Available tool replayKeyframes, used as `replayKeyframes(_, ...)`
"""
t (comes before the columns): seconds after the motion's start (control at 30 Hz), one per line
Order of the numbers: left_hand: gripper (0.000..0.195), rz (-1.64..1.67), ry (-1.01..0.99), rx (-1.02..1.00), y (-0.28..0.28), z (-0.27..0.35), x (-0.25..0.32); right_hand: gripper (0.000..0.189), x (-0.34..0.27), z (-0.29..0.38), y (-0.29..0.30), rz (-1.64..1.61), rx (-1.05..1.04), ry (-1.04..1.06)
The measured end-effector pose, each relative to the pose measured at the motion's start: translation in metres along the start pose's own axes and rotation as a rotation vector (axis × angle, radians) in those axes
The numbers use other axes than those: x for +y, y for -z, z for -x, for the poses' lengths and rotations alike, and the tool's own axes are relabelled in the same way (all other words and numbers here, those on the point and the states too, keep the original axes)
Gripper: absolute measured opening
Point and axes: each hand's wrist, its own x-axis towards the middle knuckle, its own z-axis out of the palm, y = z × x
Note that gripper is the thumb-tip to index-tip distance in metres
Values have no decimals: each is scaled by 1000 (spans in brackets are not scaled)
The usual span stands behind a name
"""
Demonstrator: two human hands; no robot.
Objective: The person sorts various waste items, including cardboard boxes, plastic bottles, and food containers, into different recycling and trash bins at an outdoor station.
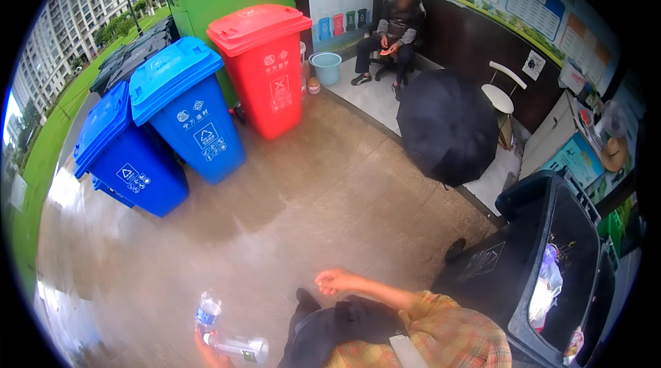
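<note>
At the lower left my left hand (209, 350) holds two clear plastic bottles. One bottle (207, 311) with a blue label stands upright by the fingers, and the other (240, 348), white-capped, lies sideways across the hand. My right hand (335, 281) is held out in front of my body with its fingers curled; nothing shows in it, though the palm side is partly hidden. It is nearest to the wet paved ground, left of an open black wheeled bin (485, 259) in which plastic bags (546, 285) lie.
Two blue bins (201, 135) (150, 182) and a red bin (271, 84) stand ahead on the left. A seated person (397, 32) is at the back wall beside a light blue bucket (326, 68). An open black umbrella (446, 128) rests at the platform's edge, near a white chair (498, 98).
</note>
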Motion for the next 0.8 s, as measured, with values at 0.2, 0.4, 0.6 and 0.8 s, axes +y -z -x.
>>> replayKeyframes(0.2,24,163,72,-123,-111,-134,27,26,-76,-52,40,-359,190,14)
replayKeyframes(0.4,26,148,404,-353,-245,-237,10,25,-123,-107,84,-594,326,55)
replayKeyframes(0.6,26,111,315,-192,-332,-292,-2,24,-197,-219,169,-769,254,146)
replayKeyframes(0.8,27,99,237,-174,-394,-345,15,26,-334,-328,263,-829,186,347)
